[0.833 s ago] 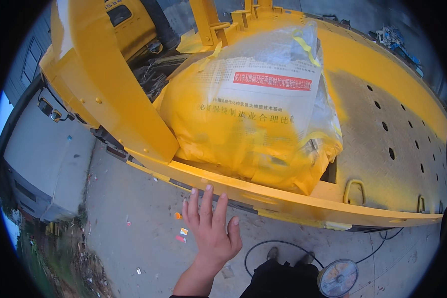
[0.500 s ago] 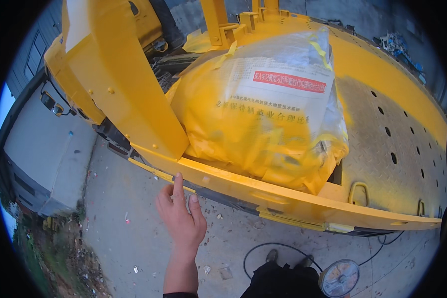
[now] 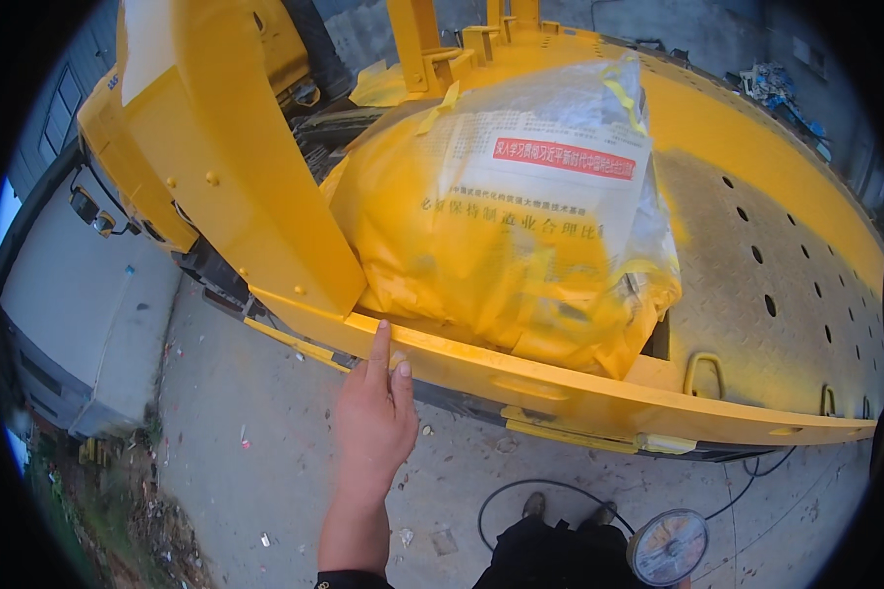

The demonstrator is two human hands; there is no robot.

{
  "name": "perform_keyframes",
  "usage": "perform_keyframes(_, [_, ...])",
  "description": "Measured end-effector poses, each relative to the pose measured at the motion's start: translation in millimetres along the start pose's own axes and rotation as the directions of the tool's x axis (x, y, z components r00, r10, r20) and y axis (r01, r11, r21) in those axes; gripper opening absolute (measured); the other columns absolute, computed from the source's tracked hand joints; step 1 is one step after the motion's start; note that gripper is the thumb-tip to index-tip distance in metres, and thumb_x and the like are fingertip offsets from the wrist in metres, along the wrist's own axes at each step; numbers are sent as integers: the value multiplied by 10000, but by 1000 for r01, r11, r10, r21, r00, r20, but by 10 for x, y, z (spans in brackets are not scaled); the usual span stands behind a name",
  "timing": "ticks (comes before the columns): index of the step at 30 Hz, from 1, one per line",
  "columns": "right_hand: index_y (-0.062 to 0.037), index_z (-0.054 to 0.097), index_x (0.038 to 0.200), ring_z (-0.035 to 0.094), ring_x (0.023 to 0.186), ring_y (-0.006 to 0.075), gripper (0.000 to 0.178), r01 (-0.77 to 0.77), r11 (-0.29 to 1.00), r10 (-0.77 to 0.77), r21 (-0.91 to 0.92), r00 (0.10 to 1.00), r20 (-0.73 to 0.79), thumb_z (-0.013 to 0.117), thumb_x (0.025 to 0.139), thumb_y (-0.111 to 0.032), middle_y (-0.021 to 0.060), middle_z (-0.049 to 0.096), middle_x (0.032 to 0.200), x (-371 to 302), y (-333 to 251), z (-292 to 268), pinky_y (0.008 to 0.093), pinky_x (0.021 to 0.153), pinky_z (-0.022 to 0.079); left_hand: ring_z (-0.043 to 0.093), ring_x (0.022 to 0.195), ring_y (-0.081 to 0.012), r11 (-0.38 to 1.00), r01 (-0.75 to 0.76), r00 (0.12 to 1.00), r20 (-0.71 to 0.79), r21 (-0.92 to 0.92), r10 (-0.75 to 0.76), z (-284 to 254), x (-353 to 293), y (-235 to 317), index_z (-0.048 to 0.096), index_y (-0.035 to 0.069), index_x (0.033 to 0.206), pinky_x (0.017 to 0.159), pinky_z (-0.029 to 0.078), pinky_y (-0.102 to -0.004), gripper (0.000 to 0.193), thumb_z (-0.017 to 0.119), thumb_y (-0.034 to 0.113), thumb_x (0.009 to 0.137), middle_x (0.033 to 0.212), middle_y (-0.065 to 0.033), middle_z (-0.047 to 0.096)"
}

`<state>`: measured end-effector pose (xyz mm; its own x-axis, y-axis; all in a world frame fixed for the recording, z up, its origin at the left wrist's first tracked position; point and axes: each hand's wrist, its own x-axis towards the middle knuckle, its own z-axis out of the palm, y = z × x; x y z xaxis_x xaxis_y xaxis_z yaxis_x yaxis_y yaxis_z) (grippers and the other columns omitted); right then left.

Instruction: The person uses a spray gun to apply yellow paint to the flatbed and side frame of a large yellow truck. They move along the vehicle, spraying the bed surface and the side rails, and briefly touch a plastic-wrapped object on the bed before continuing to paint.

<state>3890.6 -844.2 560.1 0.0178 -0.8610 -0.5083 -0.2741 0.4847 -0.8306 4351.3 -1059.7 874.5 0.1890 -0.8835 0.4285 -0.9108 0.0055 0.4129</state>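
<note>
My left hand [image 3: 375, 422] reaches up from the lower edge, back upward. Its index finger points out with the tip at the top edge of a yellow metal rail [image 3: 462, 355]. The thumb stands apart from it, the other fingers look bent, and the hand holds nothing. Just beyond the rail sits a bulky shape wrapped in newspaper and plastic sheet [image 3: 521, 226], oversprayed yellow. Left of it rises a thick yellow post [image 3: 265, 187]. My right hand is out of view. A round, paint-smeared disc-shaped thing [image 3: 668, 548] is beside my legs; what holds it is hidden.
A perforated metal deck [image 3: 722, 265], partly yellow, stretches right with a small yellow loop handle [image 3: 704, 373]. A black hose [image 3: 521, 483] curls over the concrete floor [image 3: 255, 442] near my feet. A pale truck-like body [image 3: 79, 294] stands at left.
My left hand has moved up and to the right, its index fingertip going from the rail's lower side to its top edge. The view has shifted slightly.
</note>
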Motion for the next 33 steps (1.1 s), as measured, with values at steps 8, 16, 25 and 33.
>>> perform_keyframes(8, [-2,426,1270,571,705,182,532,-3,1000,3,7,1000,8,585,833,-261,144,572,1082,-6,-58,17,294,631,482,582,707,-326,971,-196,981,-32,-138,194,180,-192,365,395,54,1409,617,466,-410,499,505,183,939,814,-146,573])
perform_keyframes(16, [-3,419,1277,566,674,168,548,9,1000,-9,18,1000,14,584,836,-284,144,566,1091,-65,-61,44,284,606,477,590,649,-329,989,140,990,24,40,-141,17,7,91,325,31,1436,602,466,-400,536,482,215,958,756,-156,596])
perform_keyframes(25, [-4,413,1284,559,639,152,566,13,999,-13,37,1000,-9,582,839,-309,144,560,1102,-240,-238,175,273,578,471,592,601,-282,957,-248,937,211,-154,277,398,-412,825,352,14,1421,560,485,-372,590,557,237,914,735,-131,587])
perform_keyframes(33, [-5,406,1291,554,608,138,582,41,992,-24,121,990,-141,581,842,-332,144,554,1112,-984,-997,-26,263,553,466,595,752,-285,643,-369,664,295,-671,688,713,-1120,938,389,27,1396,677,502,-361,678,680,231,818,883,-123,611])
